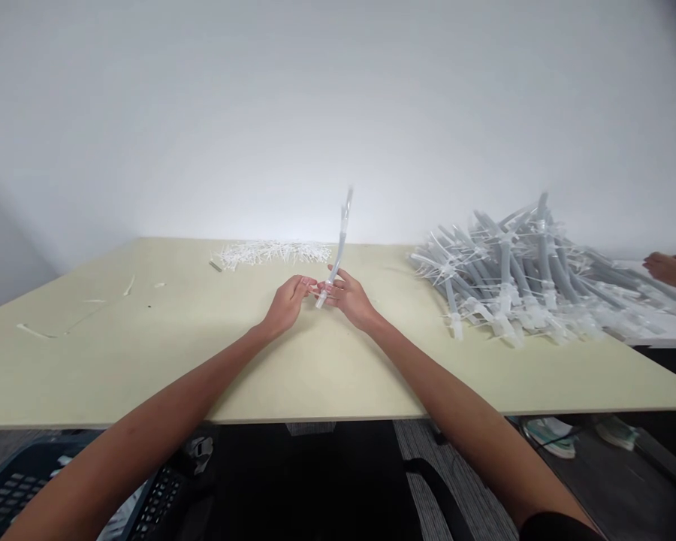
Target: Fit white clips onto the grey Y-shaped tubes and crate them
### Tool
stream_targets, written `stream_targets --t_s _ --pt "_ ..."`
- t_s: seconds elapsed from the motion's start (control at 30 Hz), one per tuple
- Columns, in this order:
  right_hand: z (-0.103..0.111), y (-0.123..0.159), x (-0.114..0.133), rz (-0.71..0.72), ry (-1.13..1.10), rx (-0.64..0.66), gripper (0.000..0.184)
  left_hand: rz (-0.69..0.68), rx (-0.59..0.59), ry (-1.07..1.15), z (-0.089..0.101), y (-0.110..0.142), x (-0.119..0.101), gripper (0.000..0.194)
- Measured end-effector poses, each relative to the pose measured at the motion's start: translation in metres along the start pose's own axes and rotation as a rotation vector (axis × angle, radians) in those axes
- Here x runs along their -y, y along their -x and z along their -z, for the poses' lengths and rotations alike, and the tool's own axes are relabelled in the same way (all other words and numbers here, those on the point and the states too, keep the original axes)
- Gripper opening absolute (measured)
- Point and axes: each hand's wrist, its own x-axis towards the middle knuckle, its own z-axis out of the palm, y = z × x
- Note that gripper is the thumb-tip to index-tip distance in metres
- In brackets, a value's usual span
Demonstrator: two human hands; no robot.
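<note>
My right hand [350,298] is closed around the lower end of a grey tube [339,249] that stands nearly upright above the table [146,353], its top blurred. My left hand [288,300] meets it from the left, fingertips pinched at the tube's white bottom end. Whether a cable tie is in those fingers I cannot make out. Both forearms reach in from the near edge.
A large heap of grey tubes with white cable ties [512,278] lies at the right. A loose pile of white cable ties [270,252] sits at the far middle. A few stray ties [37,331] lie at the left. Another person's hand [673,269] shows at the right edge. A black crate [28,481] is below the table.
</note>
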Motion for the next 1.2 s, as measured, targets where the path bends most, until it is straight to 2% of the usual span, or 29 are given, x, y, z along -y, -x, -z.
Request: stream_targets --t_s 0.2,0.33,0.47,0.67,0.77,0.9,1.0,1.2 --pt "0.005 0.003 0.022 0.013 -0.173 0.037 0.044 -0.279 0.011 -0.130 -0.005 0.014 -0.021 0.033" --pt "0.006 0.005 0.029 0.015 -0.171 0.044 0.038 -0.370 0.059 -0.225 -0.008 0.019 -0.026 0.033" --pt "0.006 0.004 0.027 0.022 -0.142 0.045 0.041 -0.355 0.031 -0.223 -0.011 0.019 -0.027 0.030" --pt "0.003 0.004 0.021 0.054 -0.042 0.071 0.050 -0.184 -0.092 -0.104 -0.014 0.012 -0.023 0.021" --pt "0.002 0.005 0.019 0.072 0.001 0.069 0.054 -0.098 -0.103 -0.073 -0.013 0.009 -0.018 0.022" --pt "0.004 0.002 0.014 0.075 0.087 0.020 0.053 -0.008 -0.113 -0.136 -0.011 0.006 -0.012 0.022" --pt "0.006 -0.001 0.010 0.086 0.130 -0.031 0.049 -0.034 -0.137 -0.219 -0.012 0.005 -0.006 0.021" --pt "0.000 -0.002 0.008 0.111 0.177 -0.104 0.048 -0.239 -0.116 -0.395 -0.012 0.007 0.002 0.020"
